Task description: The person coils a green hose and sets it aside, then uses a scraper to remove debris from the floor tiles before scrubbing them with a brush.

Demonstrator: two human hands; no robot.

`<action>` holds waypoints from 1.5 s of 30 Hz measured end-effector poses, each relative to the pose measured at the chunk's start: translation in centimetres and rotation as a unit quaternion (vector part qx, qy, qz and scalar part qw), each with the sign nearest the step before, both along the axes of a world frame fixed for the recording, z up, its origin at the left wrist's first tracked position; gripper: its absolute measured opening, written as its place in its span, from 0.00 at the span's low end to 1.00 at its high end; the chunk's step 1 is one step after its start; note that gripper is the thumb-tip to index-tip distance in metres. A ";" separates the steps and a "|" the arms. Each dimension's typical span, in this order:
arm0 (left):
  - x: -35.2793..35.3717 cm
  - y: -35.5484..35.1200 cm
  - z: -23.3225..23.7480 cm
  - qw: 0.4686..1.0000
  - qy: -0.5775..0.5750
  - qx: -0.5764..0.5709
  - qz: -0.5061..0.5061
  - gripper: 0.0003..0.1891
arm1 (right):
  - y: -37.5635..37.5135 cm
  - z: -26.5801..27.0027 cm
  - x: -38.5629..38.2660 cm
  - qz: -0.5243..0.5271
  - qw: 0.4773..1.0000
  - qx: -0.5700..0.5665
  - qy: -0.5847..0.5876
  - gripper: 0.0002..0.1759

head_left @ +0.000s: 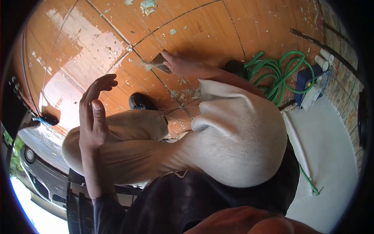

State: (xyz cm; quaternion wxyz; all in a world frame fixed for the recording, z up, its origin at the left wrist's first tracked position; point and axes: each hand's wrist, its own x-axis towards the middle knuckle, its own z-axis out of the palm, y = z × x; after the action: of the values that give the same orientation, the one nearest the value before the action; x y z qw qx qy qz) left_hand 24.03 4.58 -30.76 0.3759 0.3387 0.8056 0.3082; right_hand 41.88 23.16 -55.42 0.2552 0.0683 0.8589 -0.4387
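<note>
My right hand (180, 64) reaches down to the orange tiled floor (194, 29), closed on a flat dark scraper (160, 63). A pale smear or flake shows at the scraper's left edge. Loose paint flakes (177, 94) lie on the tiles below that hand. My left hand (95, 111) is raised above my left knee, fingers together and slightly bent, the thumb apart, with nothing in it. My light trousers (241, 136) cover both bent knees, and one dark shoe (141, 102) shows between the arms.
A coiled green hose (276, 76) lies to the right of my right arm. Beyond it are a blue container (307, 80), white cylinders (321, 62) and a dark rod (327, 50). A white pipe (298, 144) rests on the pale surface. A car (44, 175) stands at lower left.
</note>
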 end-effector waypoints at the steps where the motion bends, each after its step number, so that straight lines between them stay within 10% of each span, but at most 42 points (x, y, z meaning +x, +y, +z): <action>1: -0.3 -0.2 -0.4 1.000 0.003 0.011 -0.015 0.45 | 1.3 -1.8 0.6 -0.084 0.991 -0.008 0.099 0.16; 4: -0.9 -1.3 -0.6 1.000 0.006 0.009 0.011 0.46 | 11.1 -8.4 5.1 -0.437 0.875 -0.003 0.206 0.23; 5: -0.9 -1.4 -0.6 1.000 0.003 -0.002 0.017 0.46 | 15.9 -2.9 6.7 -0.495 0.853 0.023 0.167 0.23; 11: 0.0 -1.0 -0.7 0.999 -0.018 -0.022 0.020 0.48 | 25.3 -6.3 15.2 -0.535 0.782 0.320 0.012 0.36; 13: -0.1 -0.2 -0.9 0.999 -0.015 -0.030 0.002 0.48 | 19.9 -4.2 9.0 -0.417 0.883 0.213 0.016 0.40; 17: 0.1 0.9 -0.6 0.999 -0.022 -0.020 -0.017 0.47 | 16.2 -6.4 6.1 -0.380 0.907 0.136 0.119 0.26; 24: -0.3 0.7 -1.5 0.999 -0.034 -0.023 -0.010 0.48 | 25.0 -1.6 16.3 -0.611 0.757 0.097 0.209 0.15; 26: -0.2 1.4 -1.4 0.999 -0.041 -0.026 -0.019 0.48 | 23.1 1.5 14.0 -0.746 0.630 -0.165 0.136 0.24; 32: 0.2 2.5 -0.6 0.998 -0.025 -0.018 -0.056 0.46 | 19.8 -1.0 13.2 -0.732 0.570 -0.326 0.183 0.43; 33: 0.1 2.5 -0.8 0.998 -0.031 -0.016 -0.059 0.45 | 19.6 -2.0 14.0 -0.664 0.656 -0.315 0.173 0.43; 36: -0.1 2.4 -1.3 0.997 -0.033 -0.021 -0.064 0.43 | 18.1 -2.4 14.3 -0.550 0.798 -0.178 0.170 0.44; 38: 0.1 2.6 -1.5 0.997 -0.033 -0.028 -0.069 0.43 | 17.9 -1.1 14.3 -0.337 0.896 0.287 0.027 0.45; 42: 0.0 2.8 -1.5 0.991 -0.055 -0.045 -0.112 0.45 | 17.1 2.3 11.4 -0.272 0.815 0.485 -0.162 0.41; 45: 0.3 3.3 -1.8 0.991 -0.064 -0.046 -0.110 0.44 | 17.2 1.4 13.0 -0.260 0.783 0.564 -0.015 0.39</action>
State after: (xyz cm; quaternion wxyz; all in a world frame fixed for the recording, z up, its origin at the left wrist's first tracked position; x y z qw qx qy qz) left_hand 24.32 7.90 -32.61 0.4733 0.3868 0.7514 0.2486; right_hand 54.93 40.36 -54.00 0.0598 0.4278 0.8987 0.0758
